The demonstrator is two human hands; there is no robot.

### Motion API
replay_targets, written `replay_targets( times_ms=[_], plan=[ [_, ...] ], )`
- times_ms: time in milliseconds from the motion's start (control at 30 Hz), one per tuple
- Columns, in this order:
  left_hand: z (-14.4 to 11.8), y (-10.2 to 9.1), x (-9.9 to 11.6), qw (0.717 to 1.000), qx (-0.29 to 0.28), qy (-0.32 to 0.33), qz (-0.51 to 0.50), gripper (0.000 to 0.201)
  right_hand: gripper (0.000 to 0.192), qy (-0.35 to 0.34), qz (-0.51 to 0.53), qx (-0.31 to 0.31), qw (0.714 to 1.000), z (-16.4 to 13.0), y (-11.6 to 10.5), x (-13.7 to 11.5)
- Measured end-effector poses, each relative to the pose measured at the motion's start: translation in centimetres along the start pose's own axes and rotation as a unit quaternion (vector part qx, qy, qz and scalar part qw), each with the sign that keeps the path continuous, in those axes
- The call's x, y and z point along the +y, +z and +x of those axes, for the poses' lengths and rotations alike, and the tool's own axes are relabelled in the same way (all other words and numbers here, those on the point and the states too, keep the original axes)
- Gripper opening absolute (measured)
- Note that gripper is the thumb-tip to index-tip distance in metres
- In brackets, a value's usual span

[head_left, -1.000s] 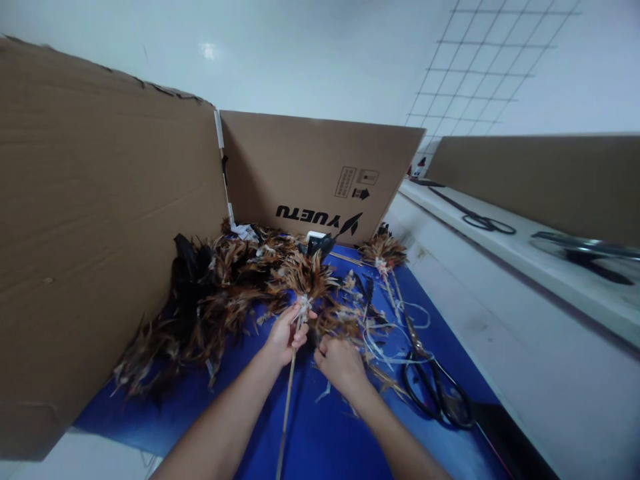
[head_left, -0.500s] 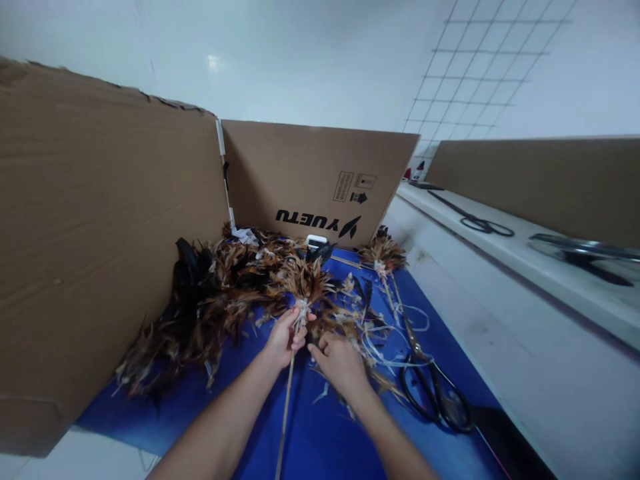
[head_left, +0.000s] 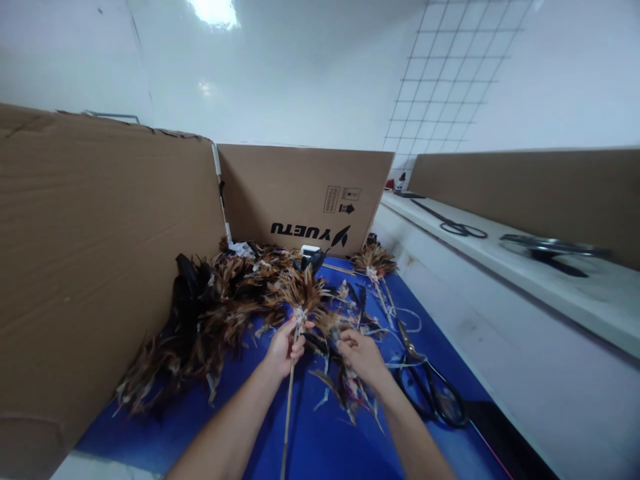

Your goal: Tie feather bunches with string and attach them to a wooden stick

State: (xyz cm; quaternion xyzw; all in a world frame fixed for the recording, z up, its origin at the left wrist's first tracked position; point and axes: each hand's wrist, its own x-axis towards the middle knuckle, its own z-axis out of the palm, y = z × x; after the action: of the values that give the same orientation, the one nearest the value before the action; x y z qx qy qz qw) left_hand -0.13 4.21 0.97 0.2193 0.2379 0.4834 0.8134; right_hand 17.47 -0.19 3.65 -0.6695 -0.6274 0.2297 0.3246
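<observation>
Far left of the frame, the tall cardboard wall (head_left: 100,253) fences your bench, and at its foot the pile of brown and black feathers (head_left: 210,313) spills onto the blue mat (head_left: 320,447), so keep your elbow out of that heap. Centre frame now: your left hand (head_left: 283,347) is clamped around the thin stick (head_left: 287,413) right under the white binding (head_left: 300,315), with the feather tuft (head_left: 303,290) fanned out above your fingers; hold that pinch tight against the wrap so nothing slips or unwinds, and keep the stick pointing back toward you as it is. Just right of it, your right hand (head_left: 363,353) is curled down in the loose feathers and pale string scraps (head_left: 345,387); the two hands sit close but apart, and whether the right fingers have closed on a feather I cannot tell from here. Pick cleanly, one quill at a time, and lay it base-first against the binding. Further right, the black scissors (head_left: 430,393) lie on the mat near your right wrist, blades pointing away, so mind them as you sweep back. Upper centre, a second small feather tuft (head_left: 374,259) rests before the printed carton (head_left: 305,200); along the right edge a white ledge (head_left: 500,267) carries more scissors (head_left: 463,229)
</observation>
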Motion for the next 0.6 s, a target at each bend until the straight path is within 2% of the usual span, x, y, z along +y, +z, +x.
replay_targets(
  times_ms=[133,233,300,433,600],
  plan=[
    [-0.2,0.2,-0.5,1.000,-0.006,-0.001,0.010,0.019,0.013,0.044,0.161,-0.017,0.986,-0.7,-1.5,-0.4],
    [-0.4,0.5,-0.8,1.000,-0.010,0.001,0.024,0.024,0.015,0.079,0.312,-0.015,0.947,-1.0,-2.1,-0.7],
    [-0.6,0.7,-1.0,0.999,-0.010,0.005,0.032,0.027,0.018,0.067,0.370,0.014,0.926,-1.2,-2.3,-1.0],
    [-1.0,1.0,-1.6,0.999,-0.010,0.020,0.046,0.026,0.023,0.028,0.439,0.059,0.896,-1.8,-2.6,-1.9],
    [-1.3,1.5,-2.4,0.996,-0.034,0.033,0.075,0.028,0.031,0.005,0.453,0.051,0.890,-2.4,-2.6,-3.4]
  ],
)
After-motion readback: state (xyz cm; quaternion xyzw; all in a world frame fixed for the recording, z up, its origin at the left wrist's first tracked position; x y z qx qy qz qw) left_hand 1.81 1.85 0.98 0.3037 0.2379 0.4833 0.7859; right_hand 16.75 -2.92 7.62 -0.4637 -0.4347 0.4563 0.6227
